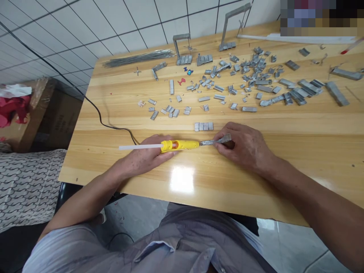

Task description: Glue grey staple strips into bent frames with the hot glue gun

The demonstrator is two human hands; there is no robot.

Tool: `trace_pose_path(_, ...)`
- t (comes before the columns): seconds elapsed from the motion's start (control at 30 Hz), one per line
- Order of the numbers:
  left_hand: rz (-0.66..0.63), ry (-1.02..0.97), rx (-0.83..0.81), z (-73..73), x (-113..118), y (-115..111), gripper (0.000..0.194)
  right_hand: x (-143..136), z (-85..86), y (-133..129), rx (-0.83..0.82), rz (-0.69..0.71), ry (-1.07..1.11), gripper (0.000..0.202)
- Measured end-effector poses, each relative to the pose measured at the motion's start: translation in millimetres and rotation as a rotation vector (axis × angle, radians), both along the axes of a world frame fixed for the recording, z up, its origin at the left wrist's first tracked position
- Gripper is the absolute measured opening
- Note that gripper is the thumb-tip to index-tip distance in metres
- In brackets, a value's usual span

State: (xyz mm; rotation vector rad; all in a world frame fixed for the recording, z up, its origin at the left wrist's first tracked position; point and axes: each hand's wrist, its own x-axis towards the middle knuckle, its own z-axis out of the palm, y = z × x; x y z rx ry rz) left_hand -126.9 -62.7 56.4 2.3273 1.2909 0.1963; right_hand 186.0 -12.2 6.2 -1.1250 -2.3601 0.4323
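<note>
A yellow glue gun (pixel 186 145) lies in my left hand (pixel 148 156), whose fingers wrap round its body. A white glue stick (pixel 139 146) sticks out of the gun's back end, and a black cable runs beside that hand. The gun's nozzle meets a small grey strip-like piece (pixel 224 139), which my right hand (pixel 246 148) pinches between thumb and fingers. Just beyond the gun, a row of joined grey blocks (pixel 204 126) lies flat on the wooden table (pixel 142 185).
Many small grey pieces (pixel 256 68) are scattered over the table's back right. Two grey angled frames (pixel 182 37) stand near the tiled wall, beside a bundle of thin wires (pixel 139 58). A cardboard box (pixel 42 94) with red material sits at the left.
</note>
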Motion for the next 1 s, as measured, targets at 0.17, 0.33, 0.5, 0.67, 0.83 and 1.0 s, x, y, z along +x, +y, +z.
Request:
trace_pose_path(0.17, -0.018, 0.031, 0.027, 2.8, 8, 4, 0.028, 0, -0.2, 0, -0.009, -0.002, 0.000, 0.013)
trace_pose_path(0.33, -0.026, 0.070, 0.014, 3.9, 5, 3, 0.033, 1, 0.2, 0, -0.008, 0.008, -0.001, 0.014)
trace_pose_path(0.5, -0.014, 0.078, 0.018, 2.1, 0, -1, 0.029, 1, -0.2, 0, -0.009, 0.012, -0.009, 0.014)
trace_pose_path(0.67, -0.007, 0.062, 0.017, 1.2, 6, -1, 0.028, 1, -0.2, 0, -0.016, 0.001, 0.004, 0.013)
trace_pose_path(0.83, -0.011, 0.070, 0.023, 2.0, 12, 2, 0.027, 1, 2.0, 0, -0.041, 0.005, -0.006, 0.014)
trace_pose_path(1.0, -0.038, 0.058, 0.052, 3.2, 11, 1, 0.028, 1, 0.9, 0, -0.025, 0.003, -0.011, 0.013)
